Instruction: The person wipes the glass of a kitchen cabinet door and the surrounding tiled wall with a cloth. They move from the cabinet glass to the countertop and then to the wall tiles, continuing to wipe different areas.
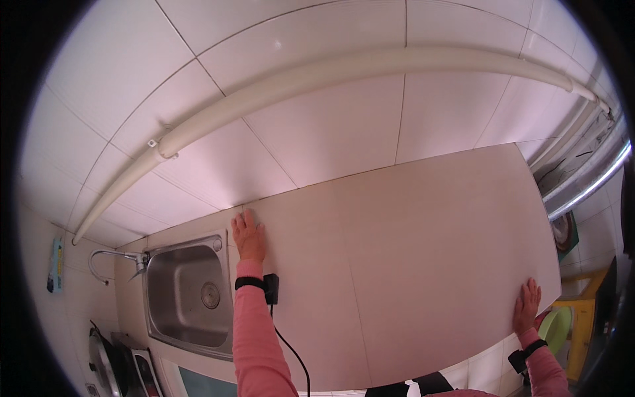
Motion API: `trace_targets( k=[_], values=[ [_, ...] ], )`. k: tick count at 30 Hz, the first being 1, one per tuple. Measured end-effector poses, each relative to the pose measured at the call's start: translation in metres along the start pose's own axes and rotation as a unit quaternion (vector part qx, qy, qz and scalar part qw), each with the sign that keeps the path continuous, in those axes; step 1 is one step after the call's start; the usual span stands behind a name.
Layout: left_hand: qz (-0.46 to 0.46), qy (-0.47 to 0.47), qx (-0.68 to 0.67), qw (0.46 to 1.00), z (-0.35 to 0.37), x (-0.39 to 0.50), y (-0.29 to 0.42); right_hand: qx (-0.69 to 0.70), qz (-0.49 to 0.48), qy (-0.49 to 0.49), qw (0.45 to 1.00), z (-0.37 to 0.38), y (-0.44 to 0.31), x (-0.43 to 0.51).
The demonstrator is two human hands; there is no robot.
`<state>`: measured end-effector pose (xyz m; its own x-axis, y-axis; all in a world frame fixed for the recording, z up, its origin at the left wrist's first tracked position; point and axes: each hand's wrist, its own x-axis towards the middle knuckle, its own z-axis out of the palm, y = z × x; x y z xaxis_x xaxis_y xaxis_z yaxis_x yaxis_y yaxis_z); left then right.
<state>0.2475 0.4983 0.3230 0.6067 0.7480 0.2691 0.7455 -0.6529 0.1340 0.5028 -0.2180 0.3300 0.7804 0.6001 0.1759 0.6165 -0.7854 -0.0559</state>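
Note:
My left hand (pixel 248 237) lies palm down on the pale countertop (pixel 421 238), fingers extended towards the tiled wall and nothing in its grasp. Just left of it is a stainless steel sink (pixel 188 278) with a round drain strainer (pixel 210 295). A chrome faucet (pixel 121 255) curves out at the sink's left side. Flat against the right end of the countertop rests my right hand (pixel 527 303), also without any object. Each wrist wears a black strap with a small box attached; a cable (pixel 295 350) runs down from the left one.
A thick cream pipe (pixel 317 82) crosses the tiled wall (pixel 317 144) above the countertop. On the right are a shiny metal duct (pixel 588 183), a green basin (pixel 556 327) and a yellow frame (pixel 581 337). A lidded pan (pixel 103 360) is at lower left.

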Motion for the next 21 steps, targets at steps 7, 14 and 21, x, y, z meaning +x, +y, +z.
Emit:
trace_targets(
  k=[7,14,21],
  values=[
    [0.012,0.033,-0.036,0.999,0.011,0.025,0.044,-0.008,0.006,-0.008,1.000,0.002,0.002,-0.001],
    [-0.233,0.198,-0.611,0.730,-0.004,0.019,0.003,-0.018,0.027,-0.014,0.999,0.005,0.002,-0.002],
    [-0.347,0.321,-0.551,0.688,0.011,0.093,-0.062,0.010,0.000,0.008,1.000,-0.003,-0.005,0.001]
  ],
)
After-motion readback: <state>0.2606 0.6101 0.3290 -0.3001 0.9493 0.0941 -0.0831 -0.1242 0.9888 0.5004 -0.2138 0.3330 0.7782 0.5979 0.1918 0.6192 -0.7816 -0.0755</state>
